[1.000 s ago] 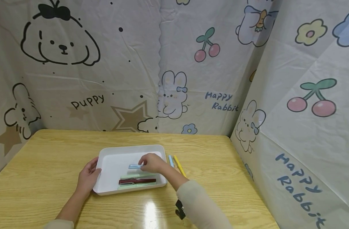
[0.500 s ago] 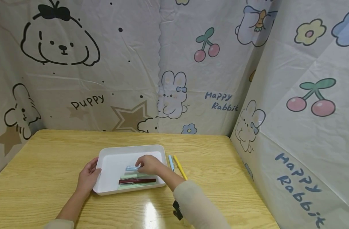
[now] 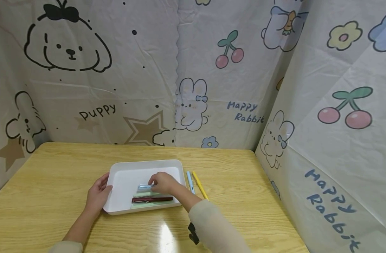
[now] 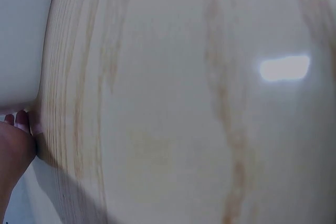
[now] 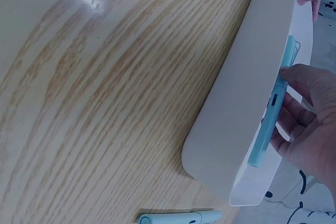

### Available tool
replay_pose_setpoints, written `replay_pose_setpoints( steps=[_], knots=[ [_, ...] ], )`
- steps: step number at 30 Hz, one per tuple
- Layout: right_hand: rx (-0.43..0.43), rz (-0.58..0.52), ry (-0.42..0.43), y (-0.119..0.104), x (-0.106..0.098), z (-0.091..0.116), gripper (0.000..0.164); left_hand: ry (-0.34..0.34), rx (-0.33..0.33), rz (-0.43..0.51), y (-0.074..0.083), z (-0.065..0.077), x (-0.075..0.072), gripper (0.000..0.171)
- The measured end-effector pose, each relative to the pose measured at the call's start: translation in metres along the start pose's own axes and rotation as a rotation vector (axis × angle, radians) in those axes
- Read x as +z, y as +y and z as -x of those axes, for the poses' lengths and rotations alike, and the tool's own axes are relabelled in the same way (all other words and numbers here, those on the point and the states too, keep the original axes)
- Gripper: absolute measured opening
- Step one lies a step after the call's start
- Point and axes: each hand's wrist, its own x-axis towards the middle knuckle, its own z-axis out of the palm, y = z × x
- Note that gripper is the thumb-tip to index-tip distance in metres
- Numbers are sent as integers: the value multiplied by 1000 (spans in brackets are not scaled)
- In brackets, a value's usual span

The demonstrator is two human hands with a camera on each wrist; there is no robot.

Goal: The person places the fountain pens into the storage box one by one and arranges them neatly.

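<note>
My right hand point(image 3: 163, 183) pinches a light blue fountain pen point(image 3: 145, 187) between thumb and fingers, low over the white tray point(image 3: 123, 169). In the right wrist view the fountain pen's wire clip and ink window show, and the thumb lies on its barrel. Just in front of it in the tray lie a pale green pen point(image 3: 145, 194), a dark red pen point(image 3: 155, 200) and another pale green pen point(image 3: 148, 205), roughly parallel. My left hand point(image 3: 98, 194) grips the tray's left side, thumb at the rim. The left wrist view catches only part of that hand point(image 4: 16, 145).
To the right of the tray, a light blue pen point(image 3: 190, 181) and a yellow pen point(image 3: 200, 185) lie on the wooden table point(image 3: 237, 196). A black object point(image 3: 193, 233) shows beside the right sleeve point(image 3: 212, 225). Printed cloth point(image 3: 142, 88) hangs behind the table and along its right side.
My right hand has shifted slightly left and toward me with the light blue fountain pen, bringing it closer to the green pen. The left hand and tray stay in place.
</note>
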Motion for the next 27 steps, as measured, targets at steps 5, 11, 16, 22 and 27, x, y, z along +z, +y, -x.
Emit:
replay_pose_setpoints(
  steps=[5,11,16,22,27],
  knots=[
    [0,14,-2,-2,2,-1,18,8,-1,-2,0,0,0,56],
    [21,20,-17,-1,6,-3,19,6,-2,-3,0,1,0,56],
    [42,14,-20,-1,8,-4,18,3,-7,-1,2,1,0,56],
    [25,30,-2,-2,9,-4,19,-2,1,-4,1,1,0,56],
    [25,21,1,-2,10,-4,19,0,-1,-2,1,1,0,56]
  ],
)
